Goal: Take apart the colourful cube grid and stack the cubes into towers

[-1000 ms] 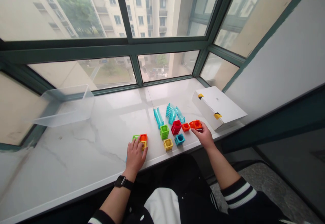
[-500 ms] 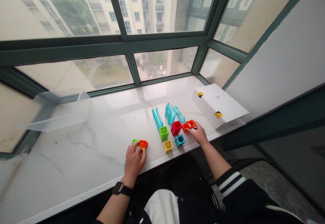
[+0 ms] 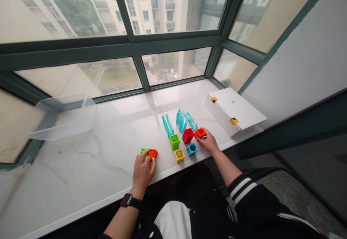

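One orange hollow block [image 3: 200, 133] is gripped by the fingertips [image 3: 203, 138] of the right hand [image 3: 208, 142], which is closed around its near side. The block is held just beside a red hollow cube [image 3: 188, 135]. The left hand [image 3: 143, 174] is curved downward over a small cluster of blocks, and whether anything is gripped by it cannot be told. A green block [image 3: 144, 151] and a second orange block [image 3: 153, 153] are seen past its fingers, while a yellow block [image 3: 150, 164] is mostly hidden by them. Between the hands, a lime-green cube [image 3: 175, 141], a yellow cube [image 3: 179, 155] and a blue cube [image 3: 192, 149] are set on a white marble windowsill [image 3: 89, 166]. Three teal ribbed ramp pieces [image 3: 182, 120] are laid behind them. A white cardboard box [image 3: 233, 111] is placed to the right, and a clear plastic bin [image 3: 63, 116] is placed far to the left.
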Demonstrator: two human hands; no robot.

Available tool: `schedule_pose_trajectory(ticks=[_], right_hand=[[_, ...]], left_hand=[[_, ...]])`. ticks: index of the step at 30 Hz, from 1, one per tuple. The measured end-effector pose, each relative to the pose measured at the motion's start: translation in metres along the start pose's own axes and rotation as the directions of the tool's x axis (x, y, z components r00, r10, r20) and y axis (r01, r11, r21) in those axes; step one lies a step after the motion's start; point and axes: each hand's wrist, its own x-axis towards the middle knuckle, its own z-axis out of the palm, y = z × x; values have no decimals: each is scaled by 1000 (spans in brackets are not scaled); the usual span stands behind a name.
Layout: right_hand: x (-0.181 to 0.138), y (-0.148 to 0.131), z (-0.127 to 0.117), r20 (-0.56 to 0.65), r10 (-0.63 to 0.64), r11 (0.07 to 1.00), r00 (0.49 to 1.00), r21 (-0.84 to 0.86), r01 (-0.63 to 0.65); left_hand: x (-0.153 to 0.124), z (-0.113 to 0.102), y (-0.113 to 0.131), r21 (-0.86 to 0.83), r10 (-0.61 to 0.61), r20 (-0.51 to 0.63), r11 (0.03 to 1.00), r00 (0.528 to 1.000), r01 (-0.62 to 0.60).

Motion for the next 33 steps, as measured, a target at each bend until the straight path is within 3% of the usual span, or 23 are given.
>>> schedule_pose_trajectory(ticks=[15,20,33], right_hand=[[7,12,-1,27,-125,979,992,-160,128],[7,7,-4,60,-117,979,991,-162,125],[3,13,3,-6,-68,985,998,-162,66]], left_hand=[[0,3,0,-35,2,-24,999,1000,-3],[-1,5,-1,-8,8,-30,1000,1000,-8],[-1,4,0,14,11,-21,1000,1000,-10]])
